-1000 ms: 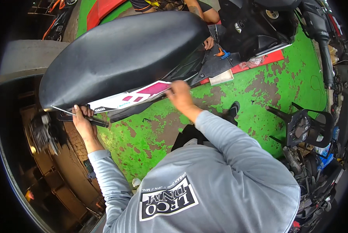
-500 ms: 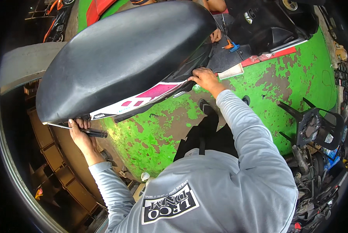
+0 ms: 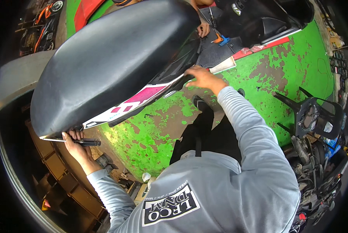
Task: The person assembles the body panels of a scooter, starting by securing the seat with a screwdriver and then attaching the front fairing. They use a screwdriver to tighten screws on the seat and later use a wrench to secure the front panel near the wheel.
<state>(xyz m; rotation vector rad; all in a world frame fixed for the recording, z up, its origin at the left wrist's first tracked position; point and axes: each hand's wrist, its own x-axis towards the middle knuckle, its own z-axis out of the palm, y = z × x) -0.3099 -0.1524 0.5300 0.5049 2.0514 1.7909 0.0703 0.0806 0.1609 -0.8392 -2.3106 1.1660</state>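
The long black scooter seat [image 3: 111,62] fills the upper left, above a white and pink side panel [image 3: 143,95]. At the seat's tail my left hand [image 3: 76,146] is closed round a screwdriver [image 3: 90,142] with a dark handle. Its metal shaft points left along the underside of the seat's tail; what its tip meets is unclear. My right hand [image 3: 203,78] lies at the front end of the side panel, thumb and fingers apart, holding nothing. A co-worker's hand [image 3: 203,28] rests just beyond it, beside the seat's front.
Orange [image 3: 217,38] and blue [image 3: 223,40] handled tools lie on the scooter's dark floor mat [image 3: 211,54]. A black chair-like frame [image 3: 318,120] stands on the worn green floor [image 3: 255,97] at right. Piled parts [image 3: 312,167] lie beyond it; shelving [image 3: 55,163] is at lower left.
The scooter and seat sit slightly further left in view. My right hand has loosened on the panel's edge, its fingers more spread. The screwdriver stays in my left hand at the seat's tail.
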